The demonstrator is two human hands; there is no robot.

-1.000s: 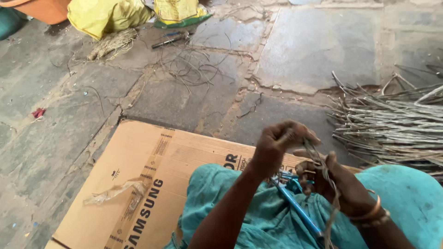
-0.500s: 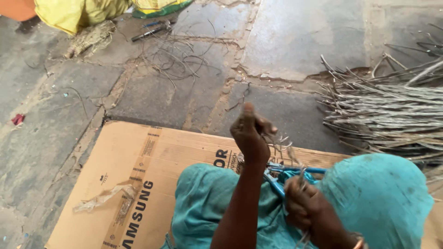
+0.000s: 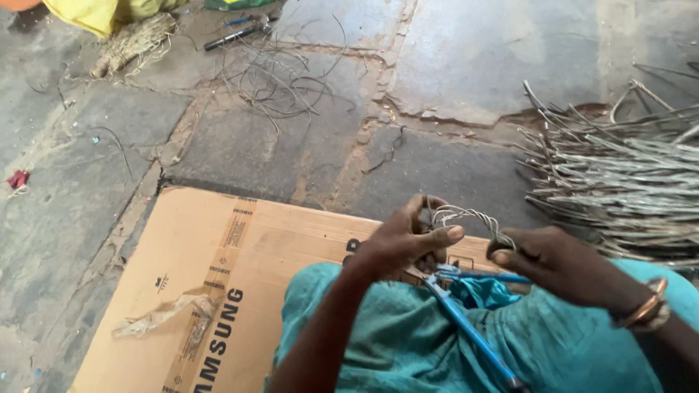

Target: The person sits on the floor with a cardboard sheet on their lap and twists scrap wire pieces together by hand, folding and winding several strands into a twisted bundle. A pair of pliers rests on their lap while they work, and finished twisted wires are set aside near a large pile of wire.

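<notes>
- the left hand is clenched round one end of a twisted strand of silvery wire, thumb laid flat along the top and pointing right.
- the right hand pinches the other end of that wire between fingertips and thumb, closed tight on it, knuckles toward the far side.
- the wire arches in a short loop between the two hands; its long axis runs left to right, bowed up toward the far side, just above the near edge of the cardboard.
- a blue-handled cutter lies across the lap just beneath the hands, its long handle running from near the left hand down toward the near right; a second blue handle points right under the right hand. neither hand grips it.
- the lap is covered in teal cloth; bangles sit on the right wrist.
- a flattened cardboard sheet lies on the stone floor to the left of the lap.
- a heap of cut silvery wire pieces lies to the right, mostly lengthwise left to right.
- loose thin wires tangle on the far floor.
</notes>
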